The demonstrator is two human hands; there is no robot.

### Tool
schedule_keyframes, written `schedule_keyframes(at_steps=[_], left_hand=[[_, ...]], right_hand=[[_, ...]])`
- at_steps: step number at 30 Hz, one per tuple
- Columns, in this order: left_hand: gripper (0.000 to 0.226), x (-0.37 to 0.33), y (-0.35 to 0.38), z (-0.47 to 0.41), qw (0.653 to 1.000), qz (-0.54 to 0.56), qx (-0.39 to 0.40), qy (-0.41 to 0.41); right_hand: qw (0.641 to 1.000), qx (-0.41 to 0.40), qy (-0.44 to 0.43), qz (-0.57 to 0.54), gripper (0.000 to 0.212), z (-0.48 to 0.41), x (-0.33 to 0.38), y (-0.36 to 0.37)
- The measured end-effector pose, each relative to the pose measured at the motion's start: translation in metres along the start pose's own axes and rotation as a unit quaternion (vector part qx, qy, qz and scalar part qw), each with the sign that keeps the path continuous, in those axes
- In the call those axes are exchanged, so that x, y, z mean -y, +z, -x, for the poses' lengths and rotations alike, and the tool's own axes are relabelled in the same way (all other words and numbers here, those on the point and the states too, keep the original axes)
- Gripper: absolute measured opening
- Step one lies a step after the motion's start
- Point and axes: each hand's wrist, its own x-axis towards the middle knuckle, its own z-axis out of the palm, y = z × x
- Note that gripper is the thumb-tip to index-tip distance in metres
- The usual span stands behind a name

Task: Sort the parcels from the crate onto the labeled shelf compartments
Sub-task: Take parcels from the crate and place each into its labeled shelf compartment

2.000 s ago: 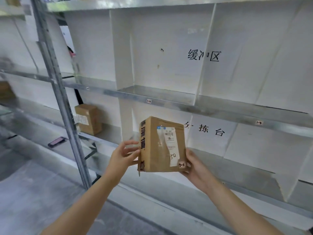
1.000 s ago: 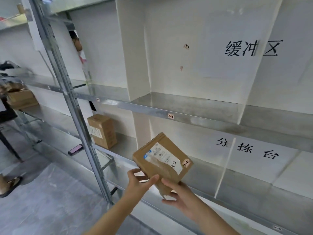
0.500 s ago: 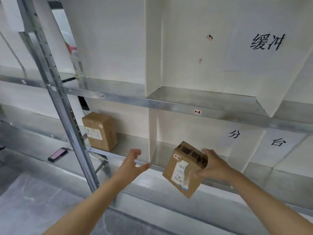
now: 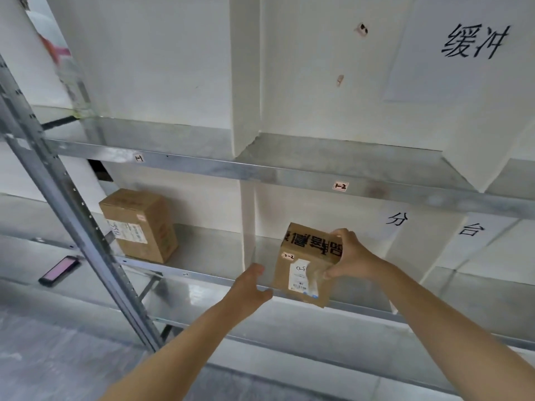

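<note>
Here the right hand (image 4: 351, 256) grips the parcel (image 4: 304, 267) from its right side, fingers over the top and thumb on the front. It holds the parcel at the front edge of the lower shelf (image 4: 202, 247), in the compartment right of the white divider (image 4: 247, 221). Whether the parcel's base rests on the metal cannot be told. The left hand (image 4: 250, 287) hovers just beside the parcel, fingers loose, holding nothing. A second box (image 4: 139, 224) stands left of the divider, partly behind a slanting metal post (image 4: 72, 204). Above the parcel, the upper shelf (image 4: 260, 169) carries a tag (image 4: 340, 186) marked 1-2. The parcel's own sticker reads 2-2, but its shipping label is too small to read. A dark flat object (image 4: 59, 270) far left is unclear.
</note>
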Motion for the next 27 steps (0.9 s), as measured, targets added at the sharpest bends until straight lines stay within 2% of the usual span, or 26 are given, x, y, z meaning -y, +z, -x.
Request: schedule_keyframes(at_steps=[6,12,15,21,24,27], left_hand=[[0.051,-0.009,-0.008,-0.041,0.998,-0.061,0.019,-0.007],[0.053,-0.004,0.009,-0.061,0.998,-0.052,0.036,-0.018],[0.060,0.003,0.015,-0.064,0.998,-0.045,0.044,0.002],[0.051,0.014,0.009,-0.073,0.998,-0.067,0.021,-0.007],[0.046,0.015,0.010,-0.075,0.997,-0.070,0.013,-0.013],[0.052,0.016,0.010,-0.076,0.997,-0.075,0.008,-0.007]], right_hand=[[0.999,0.011,-0.005,-0.033,0.101,-0.041,-0.013,0.011],[0.997,0.035,-0.029,-0.065,0.106,-0.058,-0.019,0.026],[0.994,0.049,-0.035,-0.094,0.110,-0.063,-0.016,0.032],[0.987,0.049,0.002,-0.151,0.128,-0.066,-0.016,0.050],[0.984,0.037,0.013,-0.172,0.117,-0.064,-0.017,0.057],[0.980,0.022,0.025,-0.197,0.105,-0.060,-0.018,0.059]])
